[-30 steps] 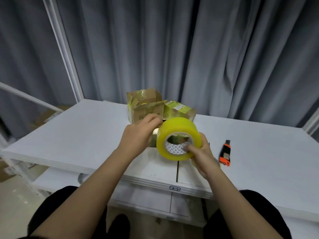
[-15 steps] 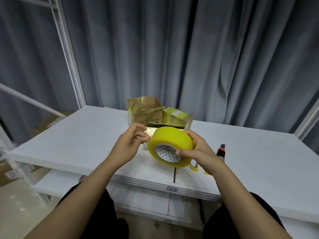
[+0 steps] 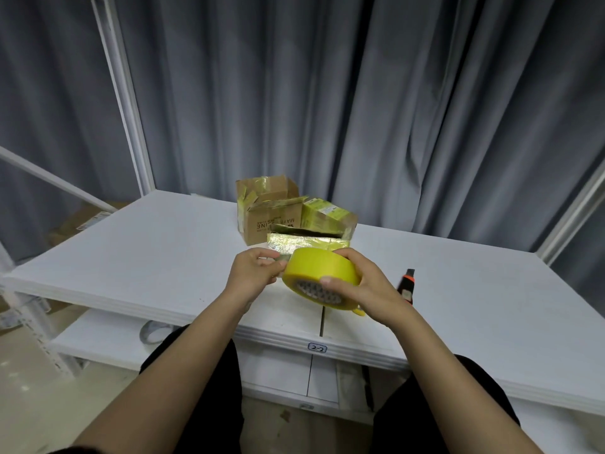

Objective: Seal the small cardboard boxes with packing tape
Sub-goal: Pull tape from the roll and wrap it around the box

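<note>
I had the tape roll (image 3: 322,275) up off the table (image 3: 147,257), held between both hands over its near edge. My right hand (image 3: 366,286) gripped the roll, fingers curled over the top of the yellow band and thumb pressed on the near rim beside the patterned core. The roll was tilted, its open core facing down and toward me.

My left hand (image 3: 253,273) was at the roll's left side, fingertips bunched and pinching what looked like the free end of the tape (image 3: 284,258); a short glossy strip showed between those fingers and the roll. I could not tell how much tape had come off.

The boxes (image 3: 288,214) sat just beyond my hands, near the middle of the table. There was an open brown one with its flaps up and dark lettering on its front, a closed one touching its right side, wrapped in yellowish tape with a white label on top, and a low, shiny taped one in front, partly hidden behind the roll.

A cutter (image 3: 408,285) with an orange and black body lay on the table just right of my right hand. Grey curtains (image 3: 360,109) hung behind the table.
</note>
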